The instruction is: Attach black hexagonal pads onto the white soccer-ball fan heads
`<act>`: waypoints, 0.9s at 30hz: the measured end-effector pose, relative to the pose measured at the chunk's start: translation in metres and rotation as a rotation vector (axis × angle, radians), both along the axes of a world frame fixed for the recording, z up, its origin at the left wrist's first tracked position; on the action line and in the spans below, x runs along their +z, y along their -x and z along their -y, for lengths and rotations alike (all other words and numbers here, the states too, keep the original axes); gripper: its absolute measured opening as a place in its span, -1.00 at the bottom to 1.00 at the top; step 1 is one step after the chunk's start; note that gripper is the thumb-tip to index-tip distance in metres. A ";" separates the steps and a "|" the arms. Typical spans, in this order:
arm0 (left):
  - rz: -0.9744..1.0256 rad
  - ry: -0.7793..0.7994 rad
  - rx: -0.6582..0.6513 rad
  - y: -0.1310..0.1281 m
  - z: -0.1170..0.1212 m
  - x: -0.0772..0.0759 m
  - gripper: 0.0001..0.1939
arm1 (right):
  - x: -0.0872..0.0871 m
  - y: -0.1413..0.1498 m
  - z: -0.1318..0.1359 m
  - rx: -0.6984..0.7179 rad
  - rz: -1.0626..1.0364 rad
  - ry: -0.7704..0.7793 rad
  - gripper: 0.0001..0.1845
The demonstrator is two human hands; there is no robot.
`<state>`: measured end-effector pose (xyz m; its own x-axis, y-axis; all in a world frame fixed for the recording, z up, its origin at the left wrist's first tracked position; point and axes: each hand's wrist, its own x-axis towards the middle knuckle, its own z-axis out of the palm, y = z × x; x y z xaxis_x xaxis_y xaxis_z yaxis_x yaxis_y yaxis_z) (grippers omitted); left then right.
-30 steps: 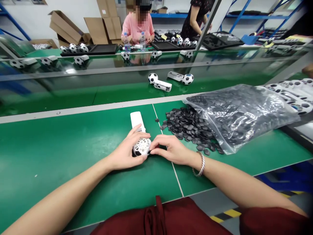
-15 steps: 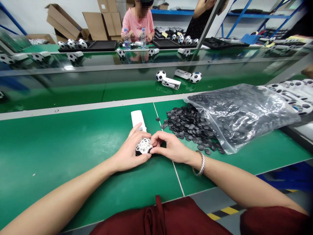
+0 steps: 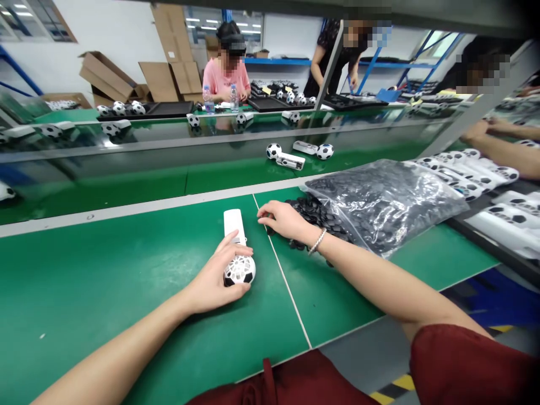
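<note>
My left hand (image 3: pixel 215 278) is closed around the head of a white device with a football-shaped head (image 3: pixel 239 271), thumb on the near side and fingers over the far side. The device lies on the green table, its flat white handle (image 3: pixel 233 220) pointing away from me. White lattice covers the top of the head, with black patches around its side. My right hand (image 3: pixel 284 218), a silver bracelet on its wrist, is at the left edge of a pile of small black pieces (image 3: pixel 314 214). Its fingers are bent down and drawn together beside a dark piece; their tips are partly hidden.
A clear plastic bag of black pieces (image 3: pixel 379 197) lies right of the pile. Two football-headed devices (image 3: pixel 291 161) rest on the green surface beyond the pale strip. More white parts (image 3: pixel 506 225) fill a tray at right. People work across the line and at far right.
My right hand has left the device and moved up and right to the pile's edge. My left hand still holds the device's head. The camera view has tilted upward.
</note>
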<state>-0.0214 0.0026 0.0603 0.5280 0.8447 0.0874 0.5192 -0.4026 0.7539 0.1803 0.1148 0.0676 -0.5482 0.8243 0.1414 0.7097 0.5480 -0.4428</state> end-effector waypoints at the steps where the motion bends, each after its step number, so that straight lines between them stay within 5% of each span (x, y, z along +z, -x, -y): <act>1: 0.010 -0.004 0.002 0.001 0.000 -0.001 -0.55 | -0.002 -0.001 -0.005 0.008 0.041 -0.026 -0.88; 12: 0.120 -0.110 -0.031 0.006 -0.002 -0.009 -0.47 | -0.008 0.001 -0.003 0.162 0.274 -0.281 -0.75; 19: 0.087 0.004 0.359 0.007 -0.001 -0.003 -0.38 | 0.011 0.006 0.020 0.120 -0.057 -0.174 -0.84; 27: 0.086 0.074 0.163 0.018 -0.007 0.007 -0.44 | 0.011 0.013 0.036 0.242 -0.320 0.036 -0.92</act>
<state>-0.0397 0.0098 0.0672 0.3768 0.9243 0.0612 0.5054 -0.2605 0.8226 0.1671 0.0786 0.0782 -0.6599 0.6846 0.3097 0.3852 0.6621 -0.6428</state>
